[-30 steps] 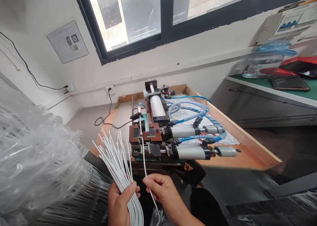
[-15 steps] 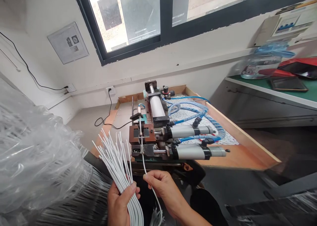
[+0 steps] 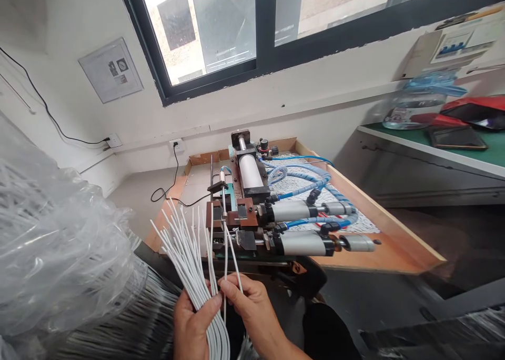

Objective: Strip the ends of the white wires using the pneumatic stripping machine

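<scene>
My left hand (image 3: pixel 195 318) is closed around a thick bundle of thin white cables (image 3: pixel 185 260), their loose ends fanned out upward. Close beside it, my right hand (image 3: pixel 252 305) has thumb and forefinger pinched at a white cable (image 3: pixel 226 260). A second white cable (image 3: pixel 233 249) slants up from between its fingers; which of the two the fingertips press is hard to see. Both cable ends reach toward the front jaws of a pneumatic cable stripping machine (image 3: pixel 248 212). Its brown jaw block (image 3: pixel 247 211) and the black block below stand apart from their left counterparts.
The machine sits in a wooden-edged tray (image 3: pixel 394 249) with blue air hoses (image 3: pixel 315 178) and white scraps. Plastic-wrapped cable bundles (image 3: pixel 71 244) crowd the left side. On the right, a green-topped shelf (image 3: pixel 430 144) holds a large plastic bottle (image 3: pixel 418 105) and a phone-like dark slab (image 3: pixel 457 138).
The machine's right jaw blocks have slid right, opening the jaws, and the cylinder rods stick out further. My right hand has shifted left toward the bundle, and a second cable now shows by it.
</scene>
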A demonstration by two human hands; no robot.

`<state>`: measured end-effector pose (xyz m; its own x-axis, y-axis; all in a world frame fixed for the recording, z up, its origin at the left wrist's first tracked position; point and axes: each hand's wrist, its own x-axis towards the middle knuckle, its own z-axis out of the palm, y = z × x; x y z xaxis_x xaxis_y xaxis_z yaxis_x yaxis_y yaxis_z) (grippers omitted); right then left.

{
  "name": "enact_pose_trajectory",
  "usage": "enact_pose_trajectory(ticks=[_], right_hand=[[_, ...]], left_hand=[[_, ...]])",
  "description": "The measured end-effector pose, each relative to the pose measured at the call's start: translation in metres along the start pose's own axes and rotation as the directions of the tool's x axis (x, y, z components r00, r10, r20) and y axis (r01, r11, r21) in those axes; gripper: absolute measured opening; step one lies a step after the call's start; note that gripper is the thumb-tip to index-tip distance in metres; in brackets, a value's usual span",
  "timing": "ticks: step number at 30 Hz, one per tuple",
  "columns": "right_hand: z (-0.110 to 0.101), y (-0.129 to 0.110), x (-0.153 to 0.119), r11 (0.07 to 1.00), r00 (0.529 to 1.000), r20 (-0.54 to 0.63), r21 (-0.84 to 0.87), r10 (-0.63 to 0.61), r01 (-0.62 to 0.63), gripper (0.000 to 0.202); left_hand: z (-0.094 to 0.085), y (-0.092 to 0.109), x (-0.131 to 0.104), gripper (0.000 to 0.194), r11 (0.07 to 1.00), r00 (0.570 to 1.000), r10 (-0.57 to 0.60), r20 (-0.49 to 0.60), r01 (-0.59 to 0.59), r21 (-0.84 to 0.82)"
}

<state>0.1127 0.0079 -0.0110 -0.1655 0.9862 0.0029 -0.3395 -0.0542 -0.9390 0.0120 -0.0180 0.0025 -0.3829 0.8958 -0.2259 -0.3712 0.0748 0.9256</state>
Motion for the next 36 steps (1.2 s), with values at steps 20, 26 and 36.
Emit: enact_pose_trajectory(ticks=[20,26,36], right_hand=[[-0.006,0.003,0.017,0.967,0.966,-0.137,0.16,0.22,-0.198,0.032],[-0.006,0.002,0.023,0.955,0.963,-0.098,0.192,0.25,-0.228,0.03],[0.002,-0.005,0.015,0.966,0.984,-0.011,0.196,0.177,-0.171,0.029]], left_hand=[[0.0,-0.002,0.012,0.029,0.998,0.992,-0.068,-0.109,0.066,-0.021],[0.005,0.002,0.01,0.027,0.997,0.991,-0.073,-0.111,0.073,0.003],[0.006,0.003,0.006,0.013,1.0,1.0,-0.005,0.03,0.005,0.013]])
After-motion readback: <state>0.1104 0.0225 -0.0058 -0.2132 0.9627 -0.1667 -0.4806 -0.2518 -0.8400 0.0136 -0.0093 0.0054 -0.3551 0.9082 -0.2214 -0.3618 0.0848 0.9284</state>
